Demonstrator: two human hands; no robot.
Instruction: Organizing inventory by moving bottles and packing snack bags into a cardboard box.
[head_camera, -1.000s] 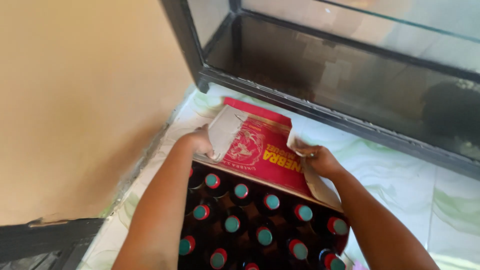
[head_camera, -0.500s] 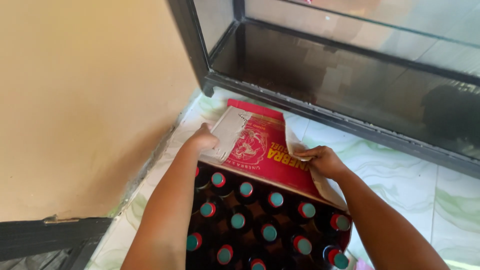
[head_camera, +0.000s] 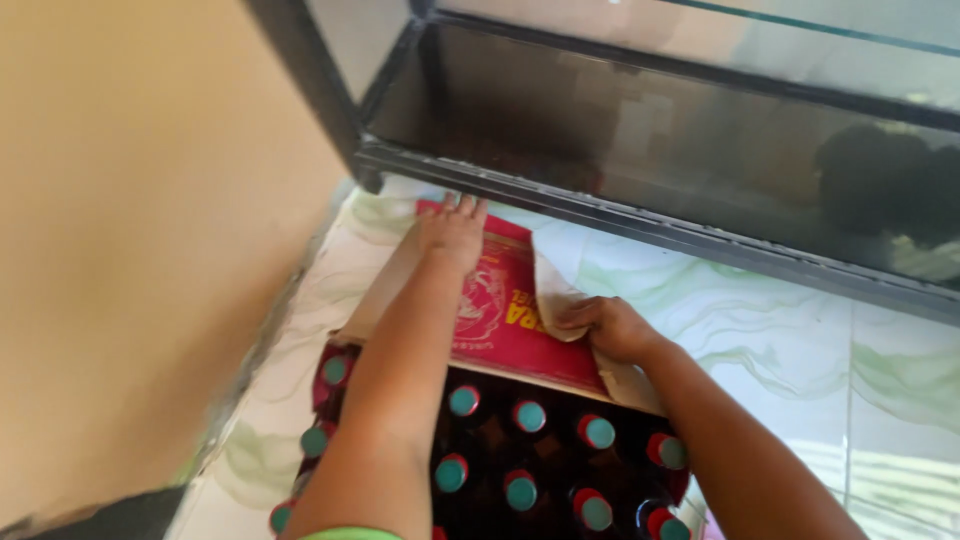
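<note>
An open cardboard box (head_camera: 520, 372) on the floor holds several dark bottles with teal caps (head_camera: 528, 416). Its red printed flap (head_camera: 505, 310) lies folded out toward the glass cabinet. My left hand (head_camera: 452, 230) presses flat on the far end of that red flap, fingers spread near its edge. My right hand (head_camera: 605, 325) grips the pale side flap (head_camera: 556, 285) on the right, bending it outward. Both forearms reach over the bottles and hide part of them.
A dark metal-framed glass cabinet (head_camera: 640, 215) stands just beyond the box, its bottom rail close to the flap's edge. A beige wall (head_camera: 140, 230) runs along the left. The floor is white tile with green marbling (head_camera: 780, 330).
My left hand has slid forward from the flap's left corner to its far end, pressing it flat. The view has moved closer to the box. My right hand stays on the side flap.
</note>
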